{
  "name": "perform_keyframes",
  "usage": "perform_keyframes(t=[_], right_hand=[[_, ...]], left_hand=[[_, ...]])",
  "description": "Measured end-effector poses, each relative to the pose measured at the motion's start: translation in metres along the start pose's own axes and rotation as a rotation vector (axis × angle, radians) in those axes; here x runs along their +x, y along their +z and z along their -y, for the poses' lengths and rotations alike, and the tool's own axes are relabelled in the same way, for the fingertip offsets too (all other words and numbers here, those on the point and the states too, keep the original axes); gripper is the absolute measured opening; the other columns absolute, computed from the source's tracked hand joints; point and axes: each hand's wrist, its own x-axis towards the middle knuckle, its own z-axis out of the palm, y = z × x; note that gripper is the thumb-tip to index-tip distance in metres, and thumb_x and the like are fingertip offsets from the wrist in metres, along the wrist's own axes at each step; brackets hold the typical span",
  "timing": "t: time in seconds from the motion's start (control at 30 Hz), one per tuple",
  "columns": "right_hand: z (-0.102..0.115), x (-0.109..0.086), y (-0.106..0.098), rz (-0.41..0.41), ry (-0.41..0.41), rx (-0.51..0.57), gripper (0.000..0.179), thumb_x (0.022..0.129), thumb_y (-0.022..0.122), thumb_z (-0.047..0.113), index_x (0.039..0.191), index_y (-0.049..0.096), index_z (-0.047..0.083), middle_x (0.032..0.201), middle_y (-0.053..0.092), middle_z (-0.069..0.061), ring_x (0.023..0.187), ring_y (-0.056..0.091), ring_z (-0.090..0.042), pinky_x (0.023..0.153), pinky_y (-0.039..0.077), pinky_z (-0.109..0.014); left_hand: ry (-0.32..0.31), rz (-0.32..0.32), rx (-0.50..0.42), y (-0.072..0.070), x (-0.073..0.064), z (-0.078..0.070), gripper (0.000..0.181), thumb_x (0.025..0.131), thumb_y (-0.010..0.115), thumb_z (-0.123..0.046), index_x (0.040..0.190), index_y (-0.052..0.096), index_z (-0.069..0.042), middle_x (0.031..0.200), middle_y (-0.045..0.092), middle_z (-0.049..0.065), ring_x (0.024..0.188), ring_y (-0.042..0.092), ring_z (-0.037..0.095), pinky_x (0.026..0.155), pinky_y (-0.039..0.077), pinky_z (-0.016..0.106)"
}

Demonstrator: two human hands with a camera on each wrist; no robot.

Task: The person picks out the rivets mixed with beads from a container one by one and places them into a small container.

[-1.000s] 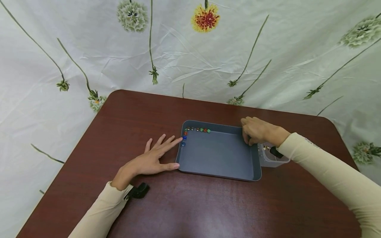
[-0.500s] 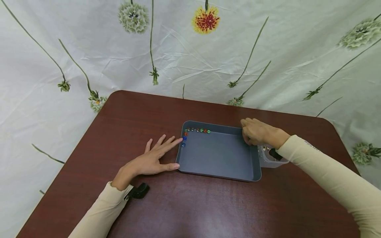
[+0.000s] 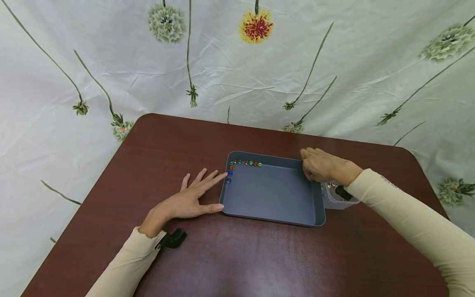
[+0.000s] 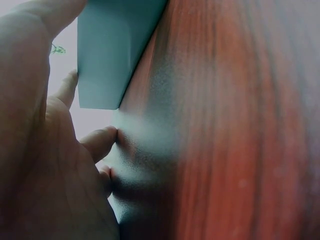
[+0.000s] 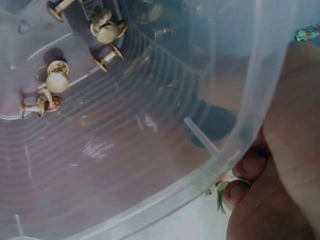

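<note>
A shallow grey-blue tray [image 3: 274, 194] lies on the table. Along its far wall and down its left wall runs a row of small round glassy pieces [image 3: 255, 163] in green, red and blue. My left hand [image 3: 191, 200] has its fingers spread, with the index fingertip and thumb tip at the tray's left rim. At the opposite side, my right hand [image 3: 320, 166] grips the tray's right wall with curled fingers, partly hidden behind the clear box [image 5: 125, 170] in the right wrist view. Gold-coloured studs [image 5: 57, 82] with a disc at each end lie in that box.
Right against the tray's right side stands the clear plastic box, under the right wrist. The brown wooden table [image 3: 237, 255] extends around the tray. Behind it hangs a white cloth [image 3: 222, 62] printed with flowers.
Over the last second the right hand's fingers have settled further down at the tray's right wall. The left hand and the row of pieces stay as they were.
</note>
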Motion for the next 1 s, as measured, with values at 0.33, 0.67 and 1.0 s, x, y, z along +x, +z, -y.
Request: perform_keyframes(t=[0.33,0.67,1.0], right_hand=[[0.003,-0.003,-0.009,-0.038,-0.024,0.057,0.027,0.086,0.074,0.003,0.065,0.068,0.019,0.086,0.040,-0.001,0.081,0.033,-0.021,0.073,0.030,-0.034],[-0.004,-0.022,-0.018,-0.138,-0.031,0.133,0.013,0.084,0.081,0.013,0.076,0.073,0.020,0.088,0.039,0.000,0.082,0.031,-0.020,0.072,0.025,-0.034],[-0.012,-0.049,-0.019,-0.252,-0.042,0.226,0.017,0.086,0.078,0.012,0.076,0.072,0.024,0.087,0.035,0.001,0.083,0.029,-0.019,0.072,0.021,-0.033]], left_hand=[[-0.005,0.001,0.000,-0.001,0.000,-0.001,0.086,0.091,0.064,-0.061,0.159,0.013,-0.047,0.169,0.010,0.004,0.156,-0.009,0.034,0.114,-0.018,0.066],[0.001,-0.001,-0.005,-0.001,0.000,-0.002,0.086,0.091,0.065,-0.060,0.159,0.013,-0.046,0.169,0.010,0.003,0.156,-0.009,0.034,0.113,-0.017,0.067],[0.002,-0.005,-0.004,0.001,-0.001,-0.001,0.086,0.091,0.064,-0.060,0.159,0.013,-0.046,0.169,0.010,0.004,0.156,-0.009,0.035,0.113,-0.017,0.068]])
